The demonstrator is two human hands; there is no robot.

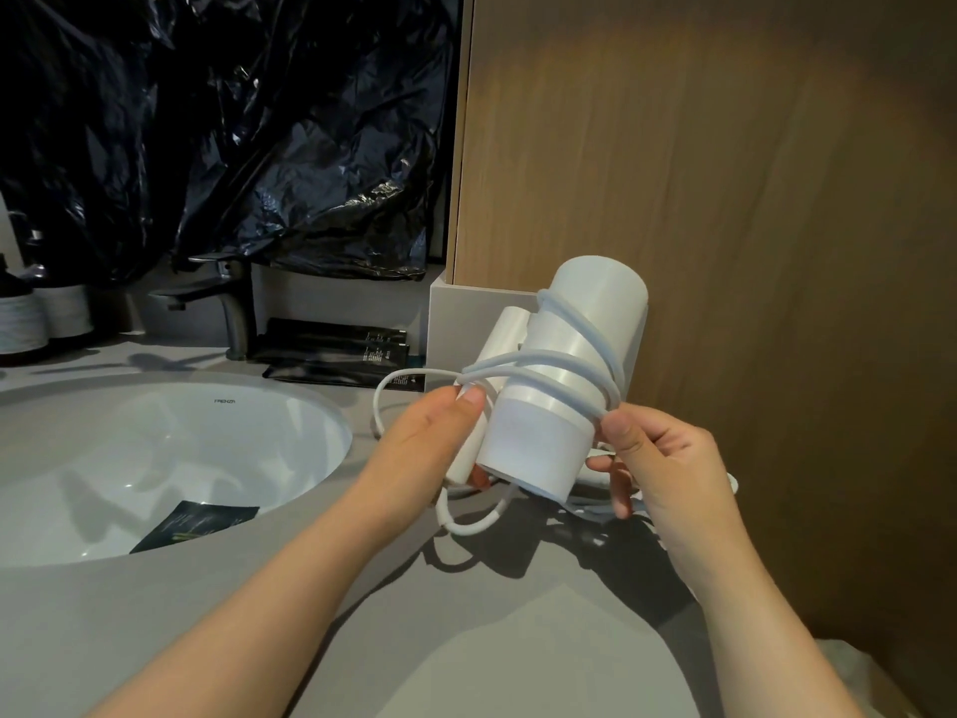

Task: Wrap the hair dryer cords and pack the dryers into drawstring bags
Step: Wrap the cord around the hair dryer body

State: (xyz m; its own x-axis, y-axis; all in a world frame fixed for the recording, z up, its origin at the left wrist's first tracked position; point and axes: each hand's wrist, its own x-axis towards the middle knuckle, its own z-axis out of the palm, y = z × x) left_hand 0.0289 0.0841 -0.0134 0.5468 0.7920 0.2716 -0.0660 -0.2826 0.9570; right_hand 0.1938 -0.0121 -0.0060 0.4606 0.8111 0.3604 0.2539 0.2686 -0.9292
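A white hair dryer (554,406) is held above the grey counter (310,588), its barrel tilted up toward the wooden wall. Its white cord (569,362) winds around the barrel in several turns. My left hand (435,437) grips the folded handle on the dryer's left side, thumb on top. At the barrel's lower right, my right hand (657,458) pinches the cord. A loose loop of cord hangs under the dryer and another arcs out to the left. No drawstring bag is in view.
A white oval sink (171,458) lies at the left, a dark packet (197,523) inside it. Behind it stand a grey tap (228,303), black sachets (336,349) and cups (41,313). Black plastic sheeting (233,137) covers the back. A wooden wall (751,199) bounds the right.
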